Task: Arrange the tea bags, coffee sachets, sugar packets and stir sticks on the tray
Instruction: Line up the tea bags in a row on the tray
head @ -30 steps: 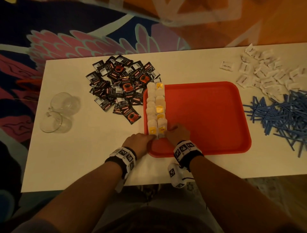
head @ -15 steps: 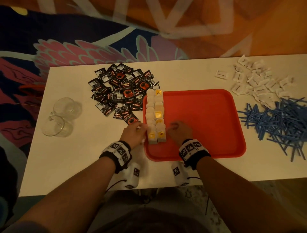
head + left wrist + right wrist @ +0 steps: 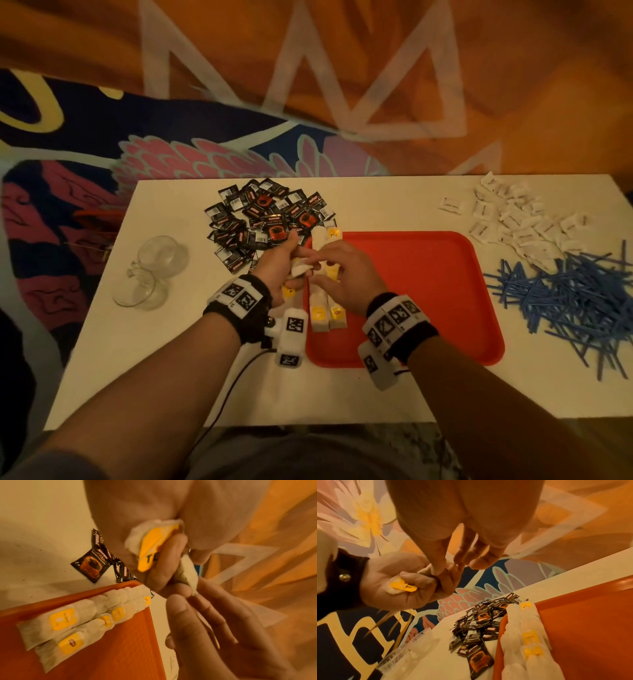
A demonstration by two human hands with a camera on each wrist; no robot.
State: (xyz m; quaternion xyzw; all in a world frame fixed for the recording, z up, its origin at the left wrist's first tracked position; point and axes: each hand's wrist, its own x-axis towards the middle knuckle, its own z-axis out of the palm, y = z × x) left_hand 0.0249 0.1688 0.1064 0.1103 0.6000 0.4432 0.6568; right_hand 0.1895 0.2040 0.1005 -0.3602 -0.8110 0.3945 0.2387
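Note:
A red tray carries two rows of tea bags with yellow tags along its left edge, also seen in the left wrist view. My left hand hovers over that edge and grips a couple of loose tea bags in its curled fingers. My right hand meets it, thumb and fingertips pinching the hanging end of one tea bag. Black coffee sachets are piled left of the tray. White sugar packets and blue stir sticks lie to the right.
Two clear glass cups lie on the white table at the left. The table's near edge runs just above my lap. A patterned carpet surrounds the table.
Both hands have lifted from the near end of the tea bag rows and moved farther along the tray's left edge. The left hand now holds loose tea bags, and the right hand reaches into it.

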